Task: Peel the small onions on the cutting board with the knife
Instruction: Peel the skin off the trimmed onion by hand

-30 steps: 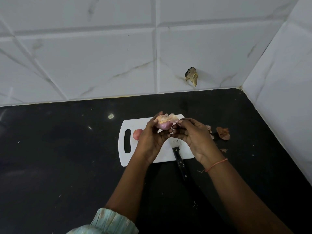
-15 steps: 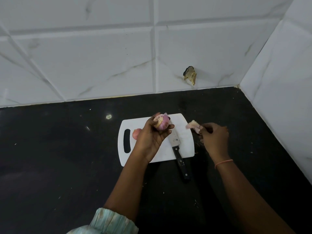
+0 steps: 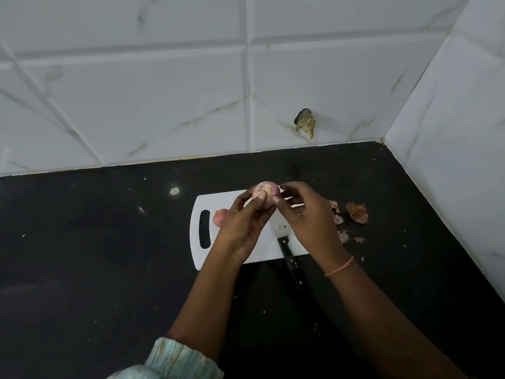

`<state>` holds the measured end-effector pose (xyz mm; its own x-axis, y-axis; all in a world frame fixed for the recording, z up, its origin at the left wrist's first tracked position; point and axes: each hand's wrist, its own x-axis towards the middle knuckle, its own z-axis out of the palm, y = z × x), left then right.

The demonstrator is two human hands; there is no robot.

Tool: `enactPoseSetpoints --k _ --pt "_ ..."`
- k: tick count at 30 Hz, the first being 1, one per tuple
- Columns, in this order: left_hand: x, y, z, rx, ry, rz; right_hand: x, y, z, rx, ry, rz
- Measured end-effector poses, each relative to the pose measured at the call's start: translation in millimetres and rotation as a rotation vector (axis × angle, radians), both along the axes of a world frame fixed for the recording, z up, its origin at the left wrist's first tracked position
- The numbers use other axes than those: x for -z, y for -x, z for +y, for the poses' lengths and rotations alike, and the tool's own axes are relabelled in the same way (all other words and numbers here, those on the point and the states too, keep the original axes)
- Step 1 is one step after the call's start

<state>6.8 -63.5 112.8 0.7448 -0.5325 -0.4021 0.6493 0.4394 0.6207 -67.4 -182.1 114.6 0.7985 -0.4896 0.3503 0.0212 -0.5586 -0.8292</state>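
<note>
My left hand [image 3: 243,228] holds a small pinkish onion [image 3: 266,192] above the white cutting board [image 3: 210,203], its thumb pressed on the onion's front. My right hand [image 3: 306,217] has its fingertips at the onion's right side, pinching at its skin. A second small onion [image 3: 218,216] lies on the board near the handle slot, partly hidden behind my left hand. The knife [image 3: 287,242] rests on the board with its black handle sticking out over the near edge; neither hand touches it.
Loose onion skins [image 3: 355,213] lie on the black counter [image 3: 82,255] just right of the board. White tiled walls close the back and the right side. A brownish scrap [image 3: 305,124] sticks to the back wall.
My right hand pulled a piece of skin off, carried it right to the peel pile, and has come back to the onion. The left hand kept holding the onion and turned it slightly.
</note>
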Motion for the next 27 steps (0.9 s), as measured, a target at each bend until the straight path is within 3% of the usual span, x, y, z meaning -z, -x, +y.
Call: enactPoseSetpoints --k 9,20,27 --pt "3.1 -8.3 14.2 0.015 -0.038 -0.203 3.4 -5.5 4.7 0.029 -0.139 -0.035" --pt "-0.4 -8.0 17.2 0.028 -0.089 -0.25 -1.5 -5.3 6.4 0.071 0.056 -0.092" --pt "-2.0 -7.1 16.2 0.024 -0.097 -0.317 -1.2 -4.0 9.2 0.034 -0.198 -0.093"
